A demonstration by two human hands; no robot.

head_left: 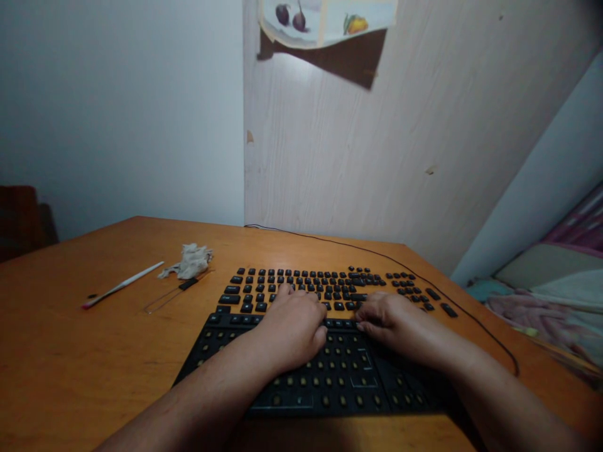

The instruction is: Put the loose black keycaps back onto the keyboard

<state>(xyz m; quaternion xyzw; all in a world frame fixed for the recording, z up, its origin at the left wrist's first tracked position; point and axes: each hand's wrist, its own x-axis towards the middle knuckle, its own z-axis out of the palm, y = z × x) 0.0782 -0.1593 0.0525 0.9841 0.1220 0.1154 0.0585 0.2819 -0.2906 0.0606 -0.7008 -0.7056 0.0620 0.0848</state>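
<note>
Two bare hands reach in from the lower edge of the frame over a black keyboard [320, 376] at lower centre, on an orange-brown wooden counter [94, 370]. Caps line part of the keyboard's top row; below, most of its face shows small yellowish key posts.

The left hand [294, 323], at centre, crosses the keyboard, its fingers bent over loose black keycaps [312, 274] laid out in rows just beyond. The right hand [393, 323], right of centre, is at the keyboard's far edge, thumb and forefinger close together. Whether either grip is clamped on a keycap cannot be told, as the hands hide their fingertips.

At left of the frame lie a crumpled pale cloth [191, 260], a wire tool with a black handle [188, 284] just below it, and a slim white stick [136, 276] with a reddish end. A thin dark cable [336, 242] runs from the counter's back edge down towards the lower right.

A sheet with painted produce [325, 22] hangs on the wall at top centre. Rumpled bedding [532, 314] fills the right edge; part of a reddish-brown chair [19, 216] shows at far left.
</note>
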